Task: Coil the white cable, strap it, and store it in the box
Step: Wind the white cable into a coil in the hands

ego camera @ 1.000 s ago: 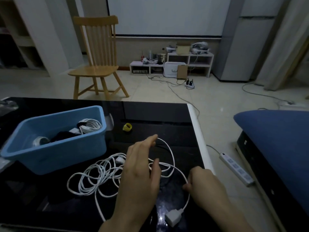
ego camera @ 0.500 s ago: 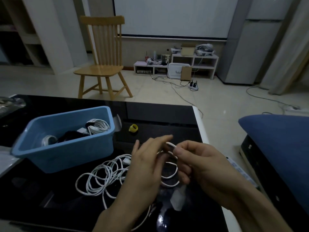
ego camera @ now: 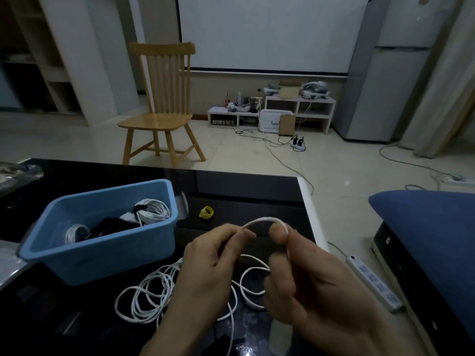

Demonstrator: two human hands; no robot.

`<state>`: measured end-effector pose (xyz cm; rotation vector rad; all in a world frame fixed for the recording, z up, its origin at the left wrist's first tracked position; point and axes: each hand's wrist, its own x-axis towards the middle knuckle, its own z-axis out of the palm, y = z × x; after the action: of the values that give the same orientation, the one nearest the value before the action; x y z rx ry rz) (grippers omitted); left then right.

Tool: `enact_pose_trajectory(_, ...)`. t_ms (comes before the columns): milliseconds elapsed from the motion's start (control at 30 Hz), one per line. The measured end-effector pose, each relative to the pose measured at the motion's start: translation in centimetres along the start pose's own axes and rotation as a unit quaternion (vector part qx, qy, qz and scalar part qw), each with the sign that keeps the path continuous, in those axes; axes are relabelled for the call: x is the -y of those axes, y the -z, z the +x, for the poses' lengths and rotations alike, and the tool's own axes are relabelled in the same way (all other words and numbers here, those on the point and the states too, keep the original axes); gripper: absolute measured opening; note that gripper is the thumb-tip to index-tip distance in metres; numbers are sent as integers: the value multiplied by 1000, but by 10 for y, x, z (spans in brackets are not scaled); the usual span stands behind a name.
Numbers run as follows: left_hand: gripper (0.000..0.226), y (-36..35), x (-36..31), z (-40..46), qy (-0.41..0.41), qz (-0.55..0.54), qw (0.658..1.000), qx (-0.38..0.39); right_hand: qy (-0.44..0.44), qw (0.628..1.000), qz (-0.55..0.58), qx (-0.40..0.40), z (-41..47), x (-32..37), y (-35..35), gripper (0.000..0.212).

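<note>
Above the black table, my left hand and right hand each pinch the white cable, w/ a short arc between them. Rest lies tangled below, approx 5 o'clock from the blue box.

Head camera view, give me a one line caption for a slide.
Both hands, left hand and right hand, pinch a loop of white cable beside the blue box.

Single head-worn view, looking forward and down across black table, close over both hands; floor and wooden chair beyond.
</note>
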<state>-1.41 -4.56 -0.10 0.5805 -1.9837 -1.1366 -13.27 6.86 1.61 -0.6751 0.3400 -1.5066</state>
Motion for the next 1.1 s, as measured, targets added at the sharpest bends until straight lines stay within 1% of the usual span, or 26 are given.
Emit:
enact_pose_trajectory(33, 22, -2, 1, -1, 3, 5, 1000, 9, 17, 999, 15, -27, 2, 1, 0, 32)
enact_pose_trajectory(67, 23, -4, 2, -2, 7, 15, 1000, 23, 42, 997, 7, -64, 3, 1, -2, 34)
enact_pose_trajectory(133, 23, -8, 5, -5, 6, 47, 997, 54, 88, 988, -37, -125, 4, 3, 0, 37)
enact_pose_trajectory(267, 22, -15, 10, -11, 6, 96, 989, 116, 110, 981, -87, -133, 6, 9, -2, 43)
enact_pose_trajectory(333, 19, -16, 13, -14, 12, 118, 984, 134, 115, 974, -114, -156, 6, 12, -7, 40)
enact_pose_trajectory(400, 18, -15, 16, -16, 19, 135, 980, 146, 126, 970, -116, -174, 4, 16, -13, 34)
enact_pose_trajectory(500, 31, -15, 17, -18, 34, 162, 971, 171, 131, 963, -98, -213, 3, 21, -17, 35)
enact_pose_trajectory(533, 32, -14, 16, -18, 44, 178, 965, 188, 132, 962, -102, -218, 4, 21, -17, 34)
enact_pose_trajectory(600, 32, -15, 11, -18, 49, 224, 946, 228, 133, 956, -129, -229, 4, 22, -16, 31)
enact_pose_trajectory(633, 36, -15, 10, -17, 44, 244, 937, 247, 133, 950, -149, -240, 4, 22, -15, 30)
enact_pose_trajectory(700, 51, -15, 6, -16, 35, 270, 923, 272, 138, 934, -193, -266, 3, 22, -12, 30)
enact_pose_trajectory(733, 57, -14, 7, -16, 31, 277, 921, 271, 140, 925, -214, -279, 3, 22, -11, 31)
enact_pose_trajectory(767, 58, -12, 7, -17, 24, 279, 925, 258, 140, 917, -236, -291, 3, 22, -10, 31)
enact_pose_trajectory(867, 42, -2, 10, -19, -30, 260, 948, 183, 113, 899, -289, -310, 1, 22, -7, 27)
enact_pose_trajectory(967, 29, 10, 11, -16, -72, 263, 952, 136, 63, 893, -315, -316, -1, 25, -5, 31)
enact_pose_trajectory(1100, 36, 22, 4, -12, -90, 269, 953, 104, 20, 890, -340, -302, -3, 27, 0, 29)
